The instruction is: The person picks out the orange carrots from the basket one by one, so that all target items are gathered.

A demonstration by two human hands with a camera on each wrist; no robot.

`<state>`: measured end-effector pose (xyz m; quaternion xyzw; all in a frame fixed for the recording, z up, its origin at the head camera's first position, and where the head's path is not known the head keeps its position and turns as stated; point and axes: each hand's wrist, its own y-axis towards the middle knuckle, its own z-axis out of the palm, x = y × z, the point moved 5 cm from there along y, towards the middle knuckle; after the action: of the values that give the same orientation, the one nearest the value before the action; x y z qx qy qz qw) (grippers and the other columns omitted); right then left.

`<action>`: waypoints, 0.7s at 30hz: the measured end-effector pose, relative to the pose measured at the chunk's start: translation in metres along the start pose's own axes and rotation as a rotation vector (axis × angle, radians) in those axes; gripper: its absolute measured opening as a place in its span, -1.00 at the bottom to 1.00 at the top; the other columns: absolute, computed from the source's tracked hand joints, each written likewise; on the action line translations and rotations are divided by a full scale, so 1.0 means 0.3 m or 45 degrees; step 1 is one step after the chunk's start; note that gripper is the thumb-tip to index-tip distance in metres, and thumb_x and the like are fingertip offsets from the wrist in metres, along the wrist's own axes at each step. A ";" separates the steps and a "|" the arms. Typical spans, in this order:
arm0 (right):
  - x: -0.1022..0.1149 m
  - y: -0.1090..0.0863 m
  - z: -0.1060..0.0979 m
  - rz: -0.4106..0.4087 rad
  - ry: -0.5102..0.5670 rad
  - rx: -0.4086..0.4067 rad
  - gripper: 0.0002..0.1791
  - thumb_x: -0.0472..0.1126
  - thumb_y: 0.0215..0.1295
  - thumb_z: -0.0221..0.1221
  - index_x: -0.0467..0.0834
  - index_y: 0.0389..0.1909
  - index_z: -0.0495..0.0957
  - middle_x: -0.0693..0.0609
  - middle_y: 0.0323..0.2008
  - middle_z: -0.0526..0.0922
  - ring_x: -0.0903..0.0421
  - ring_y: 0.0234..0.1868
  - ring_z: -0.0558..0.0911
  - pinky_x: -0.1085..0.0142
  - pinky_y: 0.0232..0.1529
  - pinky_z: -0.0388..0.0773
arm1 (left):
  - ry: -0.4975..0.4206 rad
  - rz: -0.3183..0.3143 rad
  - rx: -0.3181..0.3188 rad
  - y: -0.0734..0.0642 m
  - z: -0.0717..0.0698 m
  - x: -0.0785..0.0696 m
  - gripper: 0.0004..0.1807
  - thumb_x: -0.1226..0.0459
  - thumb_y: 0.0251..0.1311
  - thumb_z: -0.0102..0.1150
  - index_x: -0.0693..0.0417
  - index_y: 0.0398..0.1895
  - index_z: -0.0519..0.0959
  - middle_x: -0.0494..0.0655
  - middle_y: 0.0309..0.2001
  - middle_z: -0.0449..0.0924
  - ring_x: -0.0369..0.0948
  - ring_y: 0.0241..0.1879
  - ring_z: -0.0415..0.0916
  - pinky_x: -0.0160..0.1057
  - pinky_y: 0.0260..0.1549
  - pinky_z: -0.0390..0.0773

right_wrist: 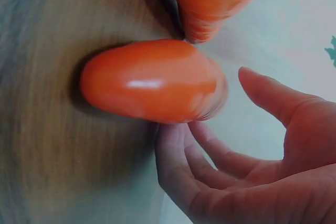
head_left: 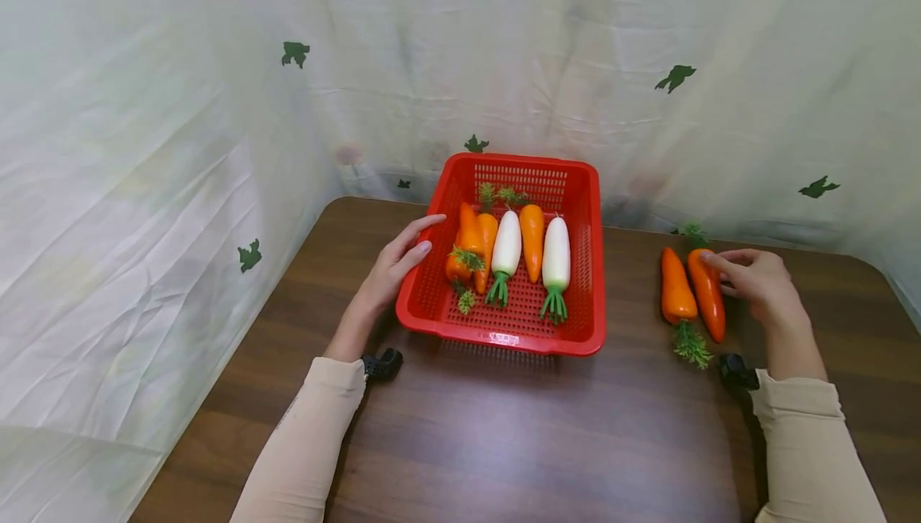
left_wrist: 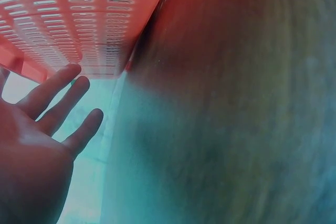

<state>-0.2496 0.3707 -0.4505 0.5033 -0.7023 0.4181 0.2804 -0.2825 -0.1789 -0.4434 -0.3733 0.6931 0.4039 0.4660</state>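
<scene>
A red plastic basket [head_left: 593, 283] stands on the table, holding several orange toy carrots [head_left: 532, 239] and two white radishes [head_left: 556, 255] with green tops. My left hand [head_left: 394, 265] rests at the basket's left rim, thumb and fingers extended. In the left wrist view its spread fingers [left_wrist: 84, 129] lie beside the slotted wall. At the right, two more carrots lie side by side. My right hand [head_left: 763, 279] is at the right-hand carrot [head_left: 708, 299]; its bent fingers meet the carrot's side, while the thumb stands off it in the right wrist view. The other carrot [head_left: 677, 287] lies just left.
The brown wooden table [head_left: 532, 435] ends at the back against a pale curtain [head_left: 504, 51] with green leaf shapes. The same cloth hangs along the left side. A wrist camera [head_left: 737, 371] sits beside the right forearm, close to the left carrot's green leaves [head_left: 692, 345].
</scene>
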 end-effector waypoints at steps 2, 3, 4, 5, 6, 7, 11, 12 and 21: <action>0.003 -0.004 0.000 0.000 -0.007 -0.002 -0.06 0.23 0.52 0.13 -0.54 0.45 0.22 -0.48 0.37 0.29 0.57 -0.39 0.53 0.52 -0.28 0.69 | 0.001 -0.002 -0.002 0.000 -0.001 -0.002 -0.49 0.14 0.63 -0.05 -0.20 0.58 0.34 -0.05 0.53 0.33 0.14 0.26 0.58 -0.04 0.08 0.74; 0.005 -0.006 0.000 0.000 -0.012 -0.005 -0.06 0.23 0.53 0.13 -0.54 0.45 0.23 -0.48 0.36 0.30 0.57 -0.39 0.53 0.52 -0.28 0.69 | -0.001 -0.003 -0.002 0.000 -0.001 -0.004 -0.49 0.14 0.63 -0.04 -0.21 0.57 0.34 -0.06 0.52 0.33 0.14 0.26 0.59 -0.04 0.07 0.74; 0.008 -0.009 -0.002 0.002 -0.023 -0.010 -0.06 0.23 0.52 0.13 -0.54 0.45 0.23 -0.49 0.37 0.30 0.56 -0.39 0.53 0.53 -0.28 0.68 | -0.006 -0.003 -0.001 -0.001 -0.001 -0.006 -0.49 0.14 0.62 -0.04 -0.22 0.57 0.35 -0.07 0.52 0.34 0.14 0.25 0.59 -0.04 0.06 0.75; 0.010 -0.013 -0.004 0.010 -0.053 -0.022 -0.05 0.26 0.52 0.11 -0.53 0.45 0.24 -0.49 0.36 0.30 0.48 -0.33 0.58 0.50 -0.27 0.68 | -0.008 -0.005 0.000 -0.002 -0.001 -0.006 -0.49 0.14 0.62 -0.04 -0.23 0.57 0.35 -0.07 0.51 0.34 0.13 0.24 0.59 -0.04 0.06 0.75; 0.013 -0.017 -0.008 0.014 -0.090 -0.043 -0.05 0.28 0.52 0.10 -0.52 0.45 0.24 -0.51 0.37 0.29 0.35 -0.23 0.63 0.42 -0.19 0.69 | -0.010 -0.006 0.001 -0.002 -0.001 -0.007 -0.49 0.13 0.62 -0.03 -0.23 0.57 0.35 -0.08 0.51 0.34 0.13 0.24 0.60 -0.04 0.05 0.75; 0.018 -0.023 -0.011 0.011 -0.129 -0.072 -0.04 0.29 0.51 0.09 -0.52 0.45 0.25 -0.54 0.37 0.27 0.17 -0.10 0.66 0.29 -0.08 0.71 | -0.012 -0.007 0.002 -0.002 -0.001 -0.006 -0.49 0.12 0.62 -0.03 -0.24 0.57 0.35 -0.08 0.51 0.34 0.12 0.24 0.60 -0.04 0.05 0.75; 0.050 -0.047 -0.020 -0.003 -0.217 -0.164 -0.02 0.30 0.51 0.05 -0.50 0.49 0.19 -0.56 0.45 0.21 -0.52 0.35 0.28 -0.32 0.24 0.47 | -0.005 -0.012 0.004 -0.002 0.001 -0.003 -0.49 0.10 0.62 -0.02 -0.26 0.56 0.35 -0.08 0.51 0.34 0.12 0.21 0.62 -0.04 0.03 0.76; 0.063 -0.052 -0.019 -0.017 -0.206 -0.168 -0.01 0.30 0.52 0.04 -0.51 0.51 0.16 -0.56 0.48 0.19 -0.53 0.41 0.23 -0.40 0.33 0.35 | -0.006 -0.013 0.005 -0.002 0.002 -0.002 -0.49 0.10 0.62 -0.02 -0.26 0.56 0.35 -0.07 0.51 0.34 0.12 0.21 0.63 -0.03 0.03 0.76; 0.222 -0.078 0.050 -0.069 0.303 0.125 -0.21 0.22 0.53 0.14 -0.13 0.56 0.19 0.13 0.31 0.36 0.05 0.42 0.39 -0.04 0.63 0.12 | -0.036 -0.015 0.001 -0.005 0.001 -0.007 -0.49 0.14 0.63 -0.03 -0.20 0.57 0.34 -0.03 0.52 0.33 0.16 0.23 0.60 -0.04 0.04 0.75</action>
<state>-0.2495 0.3228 -0.3966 0.4819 -0.6289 0.5011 0.3480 -0.2804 -0.1791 -0.4418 -0.3715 0.6844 0.4062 0.4780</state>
